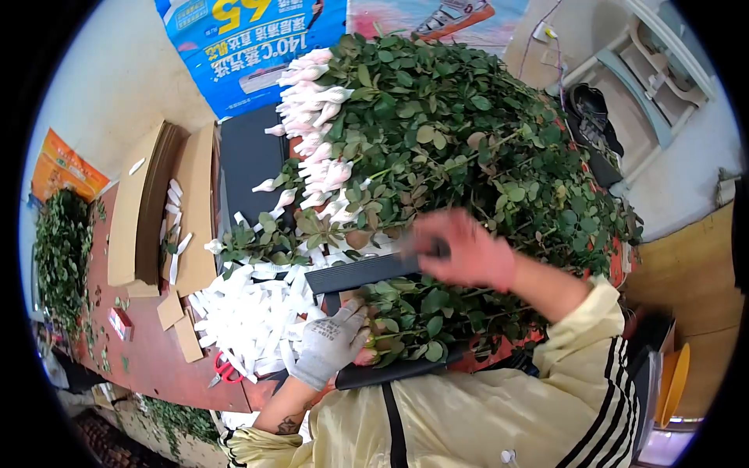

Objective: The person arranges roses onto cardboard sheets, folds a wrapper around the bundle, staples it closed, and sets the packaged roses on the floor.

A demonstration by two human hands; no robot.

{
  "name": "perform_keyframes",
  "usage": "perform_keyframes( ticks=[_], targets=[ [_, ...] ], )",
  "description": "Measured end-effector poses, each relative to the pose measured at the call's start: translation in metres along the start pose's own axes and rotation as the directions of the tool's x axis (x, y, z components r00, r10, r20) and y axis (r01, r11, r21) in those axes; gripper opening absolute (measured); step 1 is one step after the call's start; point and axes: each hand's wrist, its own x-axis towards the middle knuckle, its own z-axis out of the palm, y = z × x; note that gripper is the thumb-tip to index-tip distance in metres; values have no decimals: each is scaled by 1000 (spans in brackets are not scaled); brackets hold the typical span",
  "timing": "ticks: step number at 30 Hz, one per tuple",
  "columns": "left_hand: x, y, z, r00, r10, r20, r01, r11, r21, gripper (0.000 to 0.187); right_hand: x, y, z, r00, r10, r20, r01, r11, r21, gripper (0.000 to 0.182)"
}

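Observation:
My left hand (331,345), in a grey-white glove, is at the lower middle with its fingers curled at the head of a pink rose (365,356). The rose's leafy stems (421,316) run to the right, in front of my body. My right hand (460,249), in a pinkish-red glove, is smeared by motion above the stems, so its grip cannot be made out. It is close to the right end of a black ridged strip (363,271). Beside my left hand lies a heap of white foam net sleeves (253,320).
A large pile of leafy roses (460,132) covers the back right, its heads in white sleeves (312,117). Cardboard sheets (144,207) stand at left. Red-handled scissors (226,370) and a small red-and-white box (120,324) lie on the reddish table (148,366).

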Motion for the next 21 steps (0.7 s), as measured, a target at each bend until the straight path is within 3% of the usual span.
perform_keyframes(
  ticks=[1,2,3,4,6,8,9,12,14,17,18,19,21],
  targets=[
    [4,7,-1,999,-24,22,24,1000,-18,36,17,18,6,960,-70,-273,32,989,-142,32],
    [8,11,-3,998,-43,42,45,999,-27,36,44,52,17,974,-59,-220,-6,959,-283,31],
    [10,12,-1,997,-54,58,56,998,-31,36,66,74,21,986,-118,-115,72,937,-342,27],
    [9,11,1,998,-38,41,39,999,-20,36,84,86,26,998,-15,53,37,899,-436,28],
    [8,5,8,999,-7,-39,3,995,-98,38,115,90,34,990,15,141,67,827,-558,25],
    [9,5,7,1000,-3,-27,2,999,-33,38,136,72,12,979,-89,-182,-19,856,-517,24],
    [10,6,7,1000,-8,5,8,1000,-30,38,154,83,1,923,-227,-311,34,852,-522,22],
    [9,3,10,999,-23,22,24,1000,-6,37,205,108,-43,884,-96,-457,-153,866,-477,20],
    [10,2,11,999,-40,28,42,995,-86,36,226,134,-51,904,35,-426,-269,821,-504,21],
    [8,4,6,999,-48,-16,46,993,-112,33,234,152,-27,958,-52,-283,-202,577,-791,16],
    [10,3,9,998,-38,-49,34,995,-89,32,241,160,-15,976,-6,-218,-186,493,-850,19],
    [12,3,13,991,-22,-134,2,990,-143,30,237,156,-9,958,12,-286,-252,504,-826,20],
    [15,4,13,993,3,-117,-18,992,-125,31,232,155,-12,958,47,-282,-251,613,-750,19]
  ],
)
